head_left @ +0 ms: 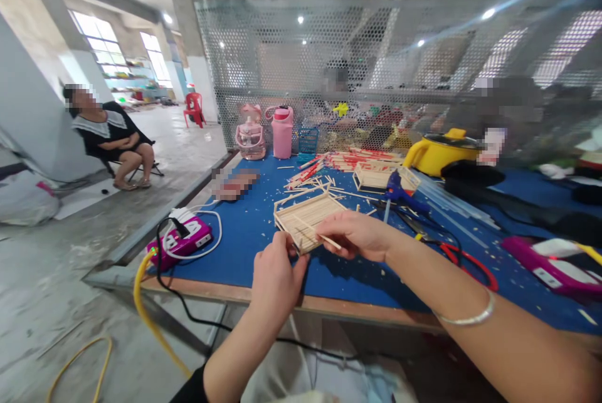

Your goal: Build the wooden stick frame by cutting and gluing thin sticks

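A small tray made of thin wooden sticks, with a flat slatted base and a low stick rim, is held tilted above the blue table top. My left hand is closed on its near corner, thumb and fingers pinching the edge; a small dark bit at the fingertips is too small to name. My right hand pinches a loose wooden stick that lies slantwise over the base, close to the tray's right side. Beyond my right hand rests a blue glue gun, nozzle down.
Another stick tray, piled red-tipped sticks, red-handled pliers, clear glue sticks and a yellow pot occupy the table. Purple power strips sit left and right. A pink bottle stands by the mesh screen. A person sits left.
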Motion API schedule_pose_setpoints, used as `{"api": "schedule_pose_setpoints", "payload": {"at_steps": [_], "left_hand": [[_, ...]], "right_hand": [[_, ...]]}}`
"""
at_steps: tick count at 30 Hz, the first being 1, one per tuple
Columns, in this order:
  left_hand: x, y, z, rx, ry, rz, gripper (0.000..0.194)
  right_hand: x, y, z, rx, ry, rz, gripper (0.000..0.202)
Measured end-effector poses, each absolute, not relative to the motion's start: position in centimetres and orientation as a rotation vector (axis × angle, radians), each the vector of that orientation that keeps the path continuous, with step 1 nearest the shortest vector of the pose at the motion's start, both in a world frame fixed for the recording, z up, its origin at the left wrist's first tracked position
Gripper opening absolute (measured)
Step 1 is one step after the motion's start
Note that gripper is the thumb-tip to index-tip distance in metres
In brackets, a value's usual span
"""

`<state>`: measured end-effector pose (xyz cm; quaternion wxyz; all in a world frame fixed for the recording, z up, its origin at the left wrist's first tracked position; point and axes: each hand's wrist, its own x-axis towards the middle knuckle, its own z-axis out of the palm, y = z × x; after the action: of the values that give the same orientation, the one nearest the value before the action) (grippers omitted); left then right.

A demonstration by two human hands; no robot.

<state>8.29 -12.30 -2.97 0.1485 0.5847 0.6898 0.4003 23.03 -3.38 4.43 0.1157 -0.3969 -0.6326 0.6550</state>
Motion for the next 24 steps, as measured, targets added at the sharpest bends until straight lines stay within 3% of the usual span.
{"api": "schedule_pose_setpoints", "payload": {"at_steps": [5,9,13,19,24], "left_hand": [[7.3,-12.3,-2.8,1.615,1.850,1.239,0.025],[5.8,-13.0,-2.3,1.514,1.761,1.355,0.023],[5.6,-13.2,-2.3,1.640,1.890,1.265,0.036],[5.9,-12.0,-2.3,1.675,2.007,1.126,0.024],[4.6,-11.8,-2.8,1.706,2.033,1.149,0.016]], "right_hand": [[23.2,-3.4,3.9,-1.099,-1.825,1.968,0.024],[24.3,-4.4,4.9,-0.809,-1.582,1.936,0.026],[26.4,-6.9,5.2,-0.585,-1.325,1.806,0.027],[27.1,-11.2,1.2,-0.896,-1.288,1.844,0.027],[27.6,-12.4,0.0,-1.151,-1.769,1.295,0.021]]}}
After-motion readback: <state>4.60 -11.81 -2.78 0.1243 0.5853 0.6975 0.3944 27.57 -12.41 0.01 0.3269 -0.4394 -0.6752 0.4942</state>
